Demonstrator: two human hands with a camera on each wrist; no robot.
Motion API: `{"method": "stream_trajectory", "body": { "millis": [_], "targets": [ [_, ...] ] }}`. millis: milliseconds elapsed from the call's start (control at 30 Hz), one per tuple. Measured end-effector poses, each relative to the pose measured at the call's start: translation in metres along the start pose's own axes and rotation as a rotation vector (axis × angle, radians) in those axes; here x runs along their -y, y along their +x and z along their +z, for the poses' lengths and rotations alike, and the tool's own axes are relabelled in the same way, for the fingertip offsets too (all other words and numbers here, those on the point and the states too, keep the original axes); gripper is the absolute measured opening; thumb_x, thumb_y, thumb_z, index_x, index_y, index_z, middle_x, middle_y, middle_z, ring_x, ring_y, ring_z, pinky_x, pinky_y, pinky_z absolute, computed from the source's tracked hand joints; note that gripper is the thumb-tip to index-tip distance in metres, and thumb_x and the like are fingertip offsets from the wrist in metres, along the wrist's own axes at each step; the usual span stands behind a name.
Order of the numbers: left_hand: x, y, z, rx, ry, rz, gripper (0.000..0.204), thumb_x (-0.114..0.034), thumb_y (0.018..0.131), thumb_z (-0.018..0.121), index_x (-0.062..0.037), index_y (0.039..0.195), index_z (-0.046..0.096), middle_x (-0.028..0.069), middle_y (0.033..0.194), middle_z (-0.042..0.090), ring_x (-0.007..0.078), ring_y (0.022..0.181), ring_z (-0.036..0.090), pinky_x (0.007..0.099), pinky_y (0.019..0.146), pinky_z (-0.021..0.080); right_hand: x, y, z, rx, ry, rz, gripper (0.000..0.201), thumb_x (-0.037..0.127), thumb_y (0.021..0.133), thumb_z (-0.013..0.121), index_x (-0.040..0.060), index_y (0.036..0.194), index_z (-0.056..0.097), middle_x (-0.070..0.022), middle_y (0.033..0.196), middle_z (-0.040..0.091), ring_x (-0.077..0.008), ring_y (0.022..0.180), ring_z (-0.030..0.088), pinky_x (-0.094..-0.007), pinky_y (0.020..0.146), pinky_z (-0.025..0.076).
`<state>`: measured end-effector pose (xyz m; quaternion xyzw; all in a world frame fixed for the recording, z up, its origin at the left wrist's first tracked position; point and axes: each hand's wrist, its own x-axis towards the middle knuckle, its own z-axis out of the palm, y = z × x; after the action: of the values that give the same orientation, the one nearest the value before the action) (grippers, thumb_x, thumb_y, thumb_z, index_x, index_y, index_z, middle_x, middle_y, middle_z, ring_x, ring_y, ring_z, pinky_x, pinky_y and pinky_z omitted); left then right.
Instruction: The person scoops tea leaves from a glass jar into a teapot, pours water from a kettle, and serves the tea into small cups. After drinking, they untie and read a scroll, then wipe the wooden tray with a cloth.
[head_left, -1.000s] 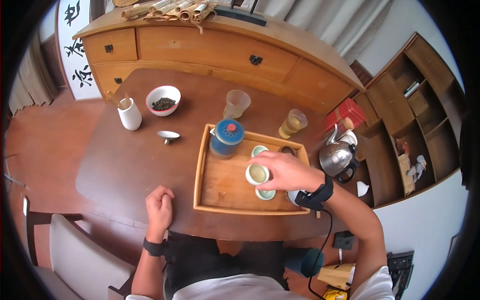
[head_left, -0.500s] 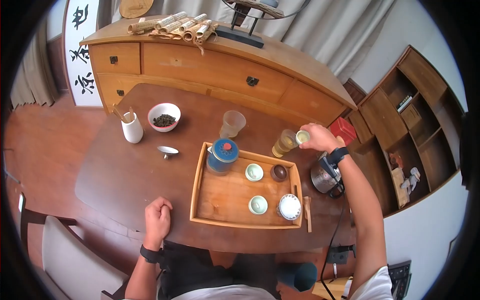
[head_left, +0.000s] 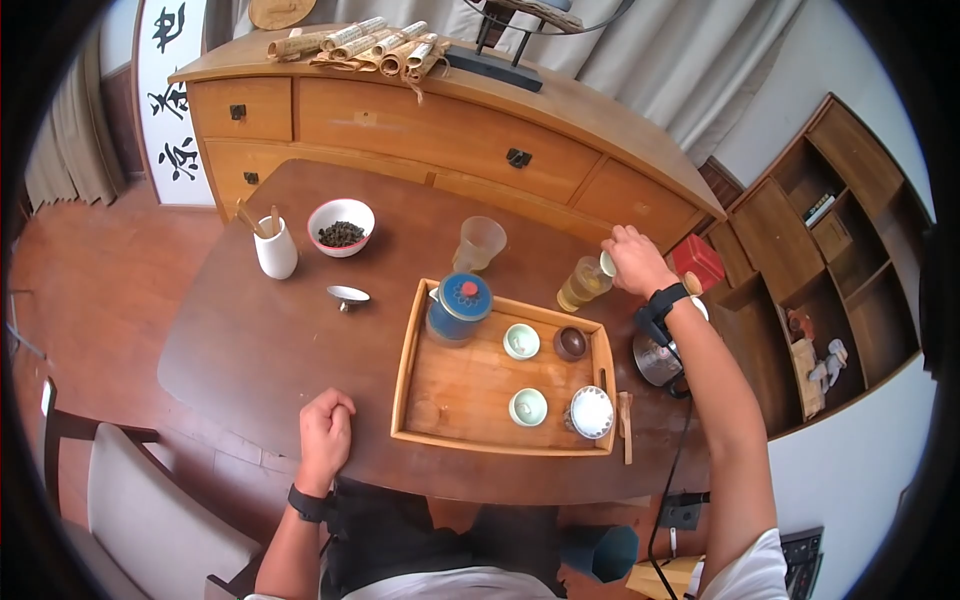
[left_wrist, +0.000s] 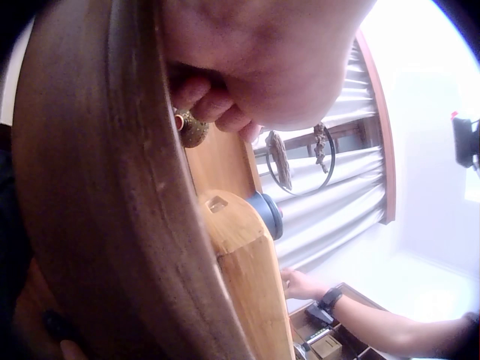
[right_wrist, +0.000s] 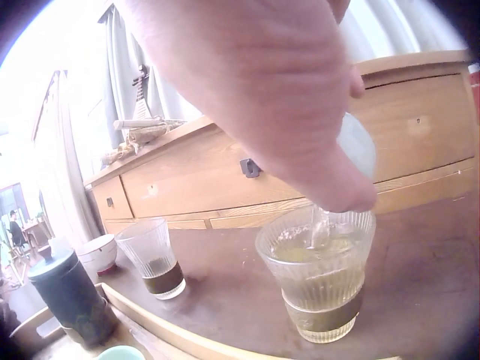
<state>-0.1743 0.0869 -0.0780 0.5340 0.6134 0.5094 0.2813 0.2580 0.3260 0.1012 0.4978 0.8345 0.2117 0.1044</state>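
My right hand (head_left: 638,262) grips a small pale cup (head_left: 607,263) and holds it tipped over a ribbed glass (head_left: 583,285). In the right wrist view liquid runs from the cup (right_wrist: 358,146) into the glass, which has a brown band and pale yellow liquid inside. Two pale green cups (head_left: 521,342) and a dark brown cup (head_left: 571,344) sit on the wooden tray (head_left: 401,400), with a white patterned vessel (head_left: 591,412) and a blue lidded pot (head_left: 460,308). My left hand (head_left: 326,428) rests at the table's front edge, fingers loosely curled, holding nothing.
Another glass (head_left: 482,244) stands behind the tray. A bowl of dark leaves (head_left: 341,228), a white holder with wooden tools (head_left: 276,250) and a small metal item (head_left: 348,296) are at left. A metal kettle (head_left: 655,358) stands beneath my right forearm; a wooden stick (head_left: 626,428) lies beside the tray.
My right hand carried the cup from the tray to the back right, over the glass, then tipped it. The left hand has stayed at the table edge.
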Motion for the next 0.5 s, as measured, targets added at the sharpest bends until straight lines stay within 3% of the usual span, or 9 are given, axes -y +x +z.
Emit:
{"method": "stream_trajectory", "body": {
  "millis": [233,333,433,500],
  "targets": [
    [-0.001,0.0,-0.001,0.001,-0.001,0.003,0.017,0.003,0.081,0.045,0.0007,0.074,0.06,0.0133,0.064,0.056,0.0221,0.059,0.056,0.0327,0.058,0.044,0.015,-0.003,-0.001,-0.151,-0.13,-0.142,0.038,0.003,0.064,0.069,0.0031,0.102,0.065,-0.012,0.098,0.055,-0.0317,0.102,0.053,-0.0408,0.088,0.046],
    [0.0,0.0,0.001,-0.017,0.0,0.019,0.017,0.003,0.081,0.045,0.0004,0.075,0.06,0.0132,0.064,0.056,0.0221,0.059,0.056,0.0328,0.058,0.044,0.027,-0.015,-0.022,-0.148,0.073,-0.099,0.033,0.008,0.068,0.07,0.0048,0.101,0.065,-0.0132,0.1,0.057,-0.0324,0.102,0.056,-0.0415,0.087,0.048],
    [0.0,-0.001,0.0,-0.021,0.009,0.012,0.017,0.003,0.082,0.045,0.0001,0.075,0.06,0.0129,0.064,0.056,0.0219,0.059,0.057,0.0328,0.059,0.044,0.063,-0.029,-0.049,-0.066,0.548,-0.083,0.041,0.014,0.068,0.074,0.0052,0.107,0.063,-0.0147,0.105,0.058,-0.0341,0.104,0.057,-0.0418,0.089,0.049],
    [0.0,0.0,0.0,-0.002,-0.013,0.004,0.017,0.003,0.083,0.045,0.0,0.076,0.061,0.0116,0.064,0.056,0.0198,0.06,0.056,0.0318,0.059,0.044,0.1,-0.04,-0.059,0.047,0.704,-0.184,0.05,0.019,0.069,0.076,0.0062,0.114,0.059,-0.0158,0.11,0.059,-0.0355,0.105,0.059,-0.041,0.09,0.049]
  ]
}}
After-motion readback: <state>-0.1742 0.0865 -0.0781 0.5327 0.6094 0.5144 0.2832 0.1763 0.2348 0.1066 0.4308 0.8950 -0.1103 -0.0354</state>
